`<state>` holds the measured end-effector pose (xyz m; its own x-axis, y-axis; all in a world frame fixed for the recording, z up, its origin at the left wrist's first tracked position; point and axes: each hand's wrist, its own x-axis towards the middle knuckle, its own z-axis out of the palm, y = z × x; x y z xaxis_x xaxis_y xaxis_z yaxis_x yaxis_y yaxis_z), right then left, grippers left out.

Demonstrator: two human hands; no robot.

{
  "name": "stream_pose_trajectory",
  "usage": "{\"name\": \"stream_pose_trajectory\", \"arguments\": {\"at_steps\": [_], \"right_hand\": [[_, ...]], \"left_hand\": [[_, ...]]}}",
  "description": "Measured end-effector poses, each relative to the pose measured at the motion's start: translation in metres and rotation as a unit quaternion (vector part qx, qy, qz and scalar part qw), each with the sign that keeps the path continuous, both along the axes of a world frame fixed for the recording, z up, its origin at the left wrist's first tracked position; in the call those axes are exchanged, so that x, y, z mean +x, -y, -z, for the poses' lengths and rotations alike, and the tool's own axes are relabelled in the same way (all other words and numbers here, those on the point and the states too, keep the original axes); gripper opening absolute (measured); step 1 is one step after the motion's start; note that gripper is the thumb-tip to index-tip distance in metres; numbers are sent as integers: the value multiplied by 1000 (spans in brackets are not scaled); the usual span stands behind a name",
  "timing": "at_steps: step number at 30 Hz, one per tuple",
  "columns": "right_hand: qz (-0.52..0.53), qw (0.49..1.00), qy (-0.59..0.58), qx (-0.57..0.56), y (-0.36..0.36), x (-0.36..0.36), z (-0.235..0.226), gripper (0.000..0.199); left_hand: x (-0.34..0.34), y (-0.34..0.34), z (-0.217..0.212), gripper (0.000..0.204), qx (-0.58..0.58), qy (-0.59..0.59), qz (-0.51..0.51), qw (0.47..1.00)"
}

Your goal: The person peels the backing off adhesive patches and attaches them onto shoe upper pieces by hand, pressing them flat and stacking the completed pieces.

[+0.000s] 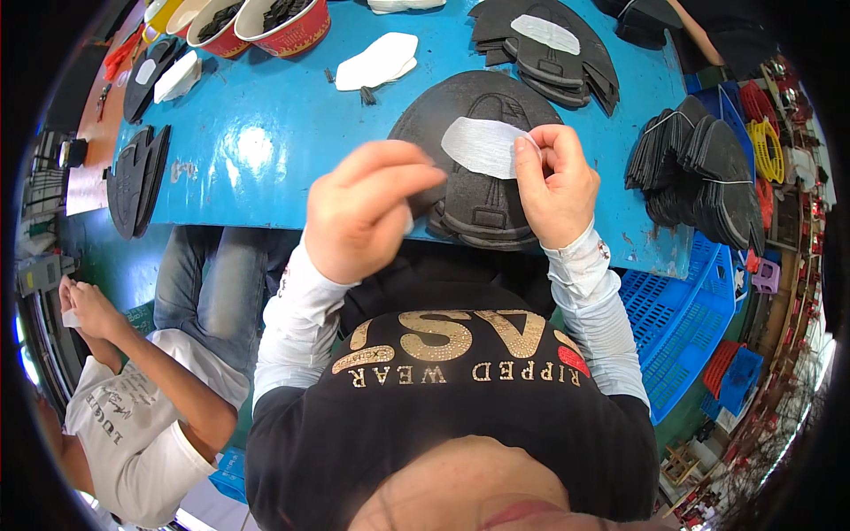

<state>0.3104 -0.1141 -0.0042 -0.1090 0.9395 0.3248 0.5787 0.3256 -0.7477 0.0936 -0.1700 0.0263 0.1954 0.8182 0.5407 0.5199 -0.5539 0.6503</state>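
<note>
The white sheet [478, 148] I hold looks papery, with a faint sheen; the black pad [425, 111] beneath is matt and grainy, like foam; my bench [248, 190] is smooth and glossy; my sleeves [297, 327] are wrinkled cloth; my shirt's lettering [434, 334] glitters; the blue crate [664, 327] looks like plastic, the red tubs [292, 37] shiny card.

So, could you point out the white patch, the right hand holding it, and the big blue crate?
White patch [478, 147]: head view, on its middle.
Right hand [560, 189]: head view, middle of the hand.
Blue crate [677, 345]: head view, its slatted surface.
</note>
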Motion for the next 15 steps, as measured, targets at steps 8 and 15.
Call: {"name": "stream_pose_trajectory", "arguments": {"at_steps": [8, 15], "right_hand": [[1, 994, -71, -82, 2, 2, -5, 11], [-28, 999, 20, -21, -3, 6, -1, 13]], "left_hand": [[22, -16, -7, 46, 20, -177, -33, 983], [41, -19, 15, 49, 0, -270, -3, 963]]}}
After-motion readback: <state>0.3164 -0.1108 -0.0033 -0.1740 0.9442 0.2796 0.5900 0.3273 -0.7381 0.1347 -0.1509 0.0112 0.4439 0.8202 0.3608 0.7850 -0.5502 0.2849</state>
